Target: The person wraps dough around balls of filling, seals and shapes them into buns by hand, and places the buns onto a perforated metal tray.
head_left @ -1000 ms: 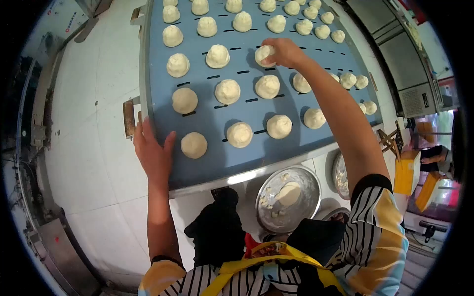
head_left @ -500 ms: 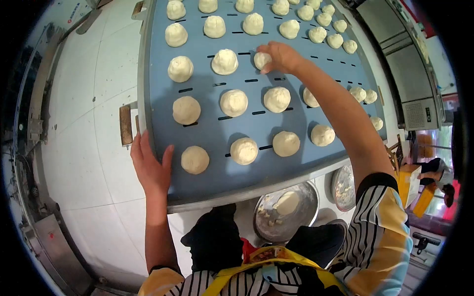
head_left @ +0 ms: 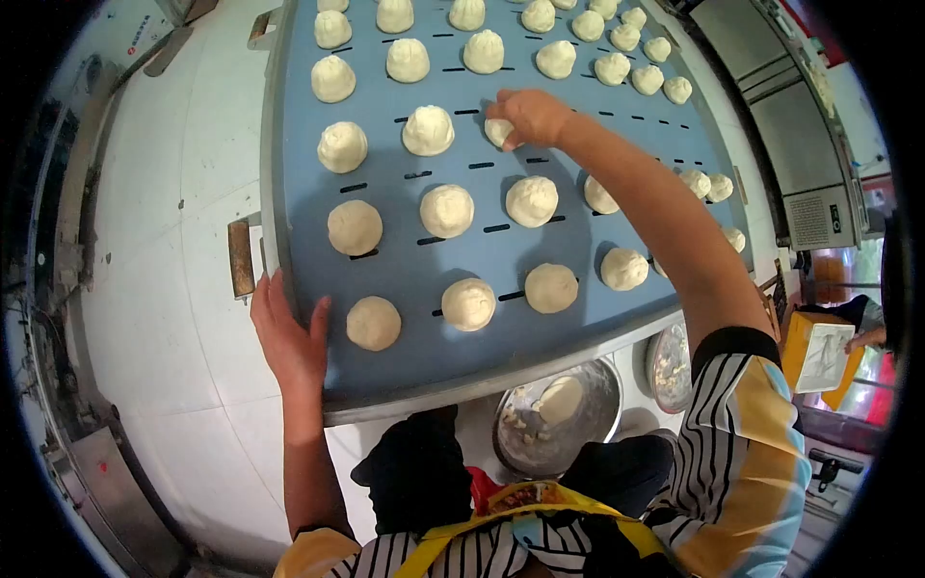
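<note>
Rows of pale, round dough buns [head_left: 532, 201] sit on a blue slotted tray [head_left: 405, 356]. My right hand [head_left: 532, 118] reaches over the middle of the tray, its fingers curled round a dough bun [head_left: 497, 131]; the fingers partly hide that bun, which appears to rest on the tray surface. At the tray's near left corner lies my left hand [head_left: 293, 332], fingers stretched and thumb apart, against the metal edge with nothing held. The closest bun to it is a flat-topped one [head_left: 373, 323]. My right forearm covers part of the buns at the right.
Below the tray's near edge stand a metal basin [head_left: 511, 448] with dough scraps and a second round pan [head_left: 669, 371]. A wooden handle [head_left: 240, 260] juts from the tray's left side. At far right, another person's hand [head_left: 871, 338] is by a yellow box [head_left: 796, 349].
The view has shifted slightly, moving the tray left and down in frame. My right hand stays at the same bun, now covering more of it. The yellow box has tipped, showing its inside.
</note>
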Demonstrator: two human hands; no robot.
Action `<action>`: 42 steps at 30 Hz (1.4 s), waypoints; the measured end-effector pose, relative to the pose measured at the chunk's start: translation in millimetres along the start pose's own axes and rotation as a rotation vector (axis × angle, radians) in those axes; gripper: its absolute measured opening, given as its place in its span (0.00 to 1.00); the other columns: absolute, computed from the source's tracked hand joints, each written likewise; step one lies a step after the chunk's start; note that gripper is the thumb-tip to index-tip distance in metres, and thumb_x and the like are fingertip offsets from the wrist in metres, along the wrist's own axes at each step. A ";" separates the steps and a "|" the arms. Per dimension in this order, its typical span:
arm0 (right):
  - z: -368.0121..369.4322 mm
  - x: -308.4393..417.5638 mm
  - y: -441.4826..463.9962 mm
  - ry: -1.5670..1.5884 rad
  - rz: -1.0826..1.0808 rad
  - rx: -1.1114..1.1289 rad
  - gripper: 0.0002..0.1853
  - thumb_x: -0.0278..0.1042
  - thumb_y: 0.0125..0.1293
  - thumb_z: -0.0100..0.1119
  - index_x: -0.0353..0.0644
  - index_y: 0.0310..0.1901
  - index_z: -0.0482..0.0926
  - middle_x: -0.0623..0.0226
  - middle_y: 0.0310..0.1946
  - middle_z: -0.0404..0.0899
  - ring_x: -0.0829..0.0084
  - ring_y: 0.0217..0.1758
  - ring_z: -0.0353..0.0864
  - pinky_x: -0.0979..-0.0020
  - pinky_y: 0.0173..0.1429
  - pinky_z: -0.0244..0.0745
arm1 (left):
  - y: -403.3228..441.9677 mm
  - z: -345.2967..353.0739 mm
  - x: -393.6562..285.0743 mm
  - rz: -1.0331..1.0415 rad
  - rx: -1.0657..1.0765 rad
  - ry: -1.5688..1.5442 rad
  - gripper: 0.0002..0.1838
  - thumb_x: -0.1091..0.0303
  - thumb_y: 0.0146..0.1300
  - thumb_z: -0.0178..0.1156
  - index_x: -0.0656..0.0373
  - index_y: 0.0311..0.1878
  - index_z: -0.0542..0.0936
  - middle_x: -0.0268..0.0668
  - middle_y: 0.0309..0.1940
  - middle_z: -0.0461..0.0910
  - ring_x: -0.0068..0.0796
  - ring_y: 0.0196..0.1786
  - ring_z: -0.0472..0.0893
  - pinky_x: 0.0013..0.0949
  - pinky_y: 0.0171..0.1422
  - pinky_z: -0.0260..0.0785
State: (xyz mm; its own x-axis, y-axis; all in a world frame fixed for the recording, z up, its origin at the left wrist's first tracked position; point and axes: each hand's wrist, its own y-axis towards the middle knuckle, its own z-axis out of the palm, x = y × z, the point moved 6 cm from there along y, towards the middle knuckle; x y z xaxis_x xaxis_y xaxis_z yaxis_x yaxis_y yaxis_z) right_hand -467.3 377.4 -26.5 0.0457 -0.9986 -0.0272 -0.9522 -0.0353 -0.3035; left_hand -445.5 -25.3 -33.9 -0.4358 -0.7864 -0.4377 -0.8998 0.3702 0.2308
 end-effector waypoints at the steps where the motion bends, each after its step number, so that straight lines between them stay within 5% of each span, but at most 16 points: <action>1: -3.3 -1.2 -2.8 0.017 0.032 -0.017 0.31 0.43 0.44 0.74 0.48 0.52 0.77 0.58 0.47 0.76 0.55 0.53 0.77 0.58 0.54 0.73 | 0.1 -0.2 -0.2 -0.002 -0.005 0.000 0.34 0.65 0.55 0.68 0.64 0.63 0.66 0.53 0.63 0.64 0.52 0.66 0.63 0.44 0.68 0.59; 6: -26.1 -4.1 -14.1 0.161 0.365 -0.143 0.38 0.51 0.45 0.74 0.45 0.58 0.73 0.56 0.50 0.76 0.54 0.53 0.76 0.58 0.55 0.72 | -2.7 -0.9 2.2 -0.015 0.002 -0.019 0.33 0.65 0.57 0.66 0.61 0.65 0.66 0.50 0.65 0.62 0.49 0.68 0.62 0.44 0.71 0.57; 9: -2.0 -7.0 5.8 0.064 0.357 0.034 0.39 0.57 0.42 0.74 0.45 0.56 0.75 0.56 0.46 0.80 0.54 0.51 0.78 0.56 0.51 0.74 | -3.6 1.4 2.5 -0.034 0.013 -0.032 0.33 0.65 0.56 0.66 0.61 0.65 0.66 0.49 0.65 0.62 0.49 0.68 0.62 0.43 0.71 0.57; 12: 5.5 -8.8 5.0 0.086 0.287 -0.142 0.38 0.55 0.43 0.74 0.45 0.55 0.76 0.55 0.42 0.81 0.54 0.50 0.79 0.56 0.51 0.74 | -1.7 -0.7 4.7 -0.023 0.007 -0.030 0.34 0.64 0.56 0.66 0.61 0.65 0.66 0.49 0.65 0.62 0.49 0.68 0.62 0.43 0.70 0.58; 21: 11.3 -5.9 1.6 0.077 0.322 -0.056 0.43 0.56 0.43 0.74 0.47 0.61 0.70 0.56 0.50 0.78 0.57 0.54 0.77 0.58 0.52 0.74 | -2.6 1.5 3.9 -0.030 0.029 -0.004 0.35 0.63 0.56 0.67 0.63 0.65 0.64 0.53 0.64 0.61 0.52 0.67 0.62 0.44 0.68 0.59; 24: -6.1 0.5 -12.0 0.079 0.300 -0.140 0.46 0.60 0.48 0.70 0.51 0.67 0.62 0.53 0.50 0.77 0.58 0.46 0.81 0.60 0.48 0.77 | -2.2 2.4 3.9 -0.021 0.024 -0.020 0.35 0.63 0.56 0.67 0.63 0.65 0.64 0.53 0.64 0.61 0.52 0.67 0.61 0.45 0.68 0.60; 27: -37.3 -14.2 -26.0 0.446 0.547 -0.036 0.52 0.67 0.49 0.66 0.55 0.71 0.53 0.51 0.51 0.76 0.64 0.33 0.84 0.66 0.34 0.81 | -3.6 0.8 3.0 0.007 0.016 -0.030 0.35 0.63 0.56 0.67 0.63 0.65 0.64 0.54 0.64 0.61 0.53 0.67 0.61 0.45 0.68 0.60; 28: -40.5 -21.5 -29.3 0.395 0.517 -0.193 0.52 0.70 0.48 0.65 0.43 0.68 0.60 0.56 0.31 0.82 0.65 0.23 0.81 0.66 0.32 0.78 | -3.4 0.3 1.9 0.022 0.011 -0.030 0.35 0.63 0.56 0.67 0.63 0.65 0.64 0.54 0.64 0.61 0.53 0.67 0.61 0.45 0.67 0.60; 38: -47.5 -33.9 -104.1 0.726 0.634 -0.544 0.33 0.52 0.57 0.66 0.37 0.59 0.72 0.58 0.51 0.79 0.72 0.28 0.81 0.72 0.31 0.77 | -4.5 -2.6 0.2 0.032 -0.011 -0.050 0.32 0.64 0.58 0.65 0.63 0.64 0.65 0.52 0.64 0.63 0.52 0.67 0.62 0.45 0.69 0.58; 42: -46.2 -5.9 -201.2 0.909 0.608 -0.585 0.28 0.46 0.59 0.65 0.37 0.56 0.75 0.62 0.47 0.80 0.78 0.26 0.77 0.75 0.29 0.75 | -4.4 -2.0 -1.9 0.041 -0.011 -0.040 0.33 0.63 0.58 0.65 0.66 0.63 0.65 0.55 0.63 0.63 0.53 0.66 0.63 0.47 0.67 0.60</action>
State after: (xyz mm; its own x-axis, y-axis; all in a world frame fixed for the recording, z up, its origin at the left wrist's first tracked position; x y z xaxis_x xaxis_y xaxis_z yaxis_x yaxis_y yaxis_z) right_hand -290.0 388.6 78.7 -0.4544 -0.5158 0.7263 -0.7478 0.6639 0.0037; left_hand -440.7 -26.5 -32.4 -0.4727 -0.7501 -0.4625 -0.8812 0.3959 0.2584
